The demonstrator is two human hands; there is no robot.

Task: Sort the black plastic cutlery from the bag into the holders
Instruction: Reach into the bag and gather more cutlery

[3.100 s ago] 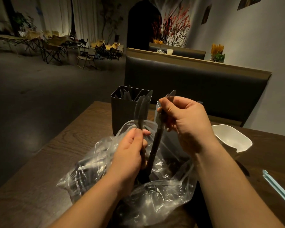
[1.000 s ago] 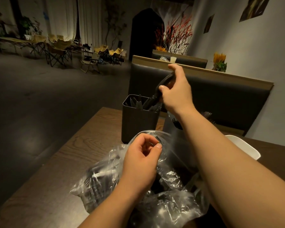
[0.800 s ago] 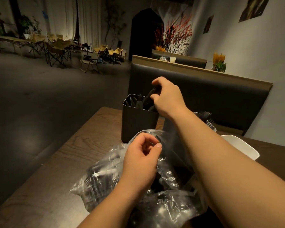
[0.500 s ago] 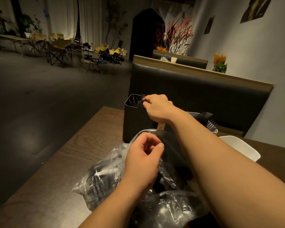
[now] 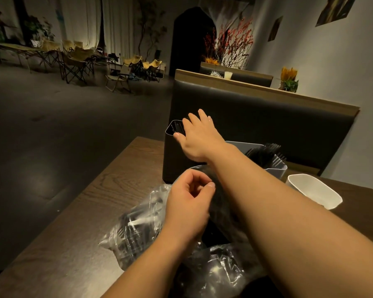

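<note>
Dark wooden table (image 5: 116, 190) bore a tall black rectangular holder (image 5: 172, 164); right hand (image 5: 200, 138) lay flat, fingers straight, across its top; left hand (image 5: 187, 203) pinched the clear plastic cutlery bag (image 5: 138, 229) just before it.

The right hand (image 5: 199, 136) spreads over the black holder (image 5: 170, 155) — left hand (image 5: 187, 203) pinches the bag (image 5: 134, 233).

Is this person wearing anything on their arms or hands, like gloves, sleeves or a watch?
No. The left forearm and right forearm are bare, with no sleeve edge in sight. The left hand and right hand have no gloves, and no watch, bracelet or ring shows on either. The left thumbnail looks short and unpainted.
</note>
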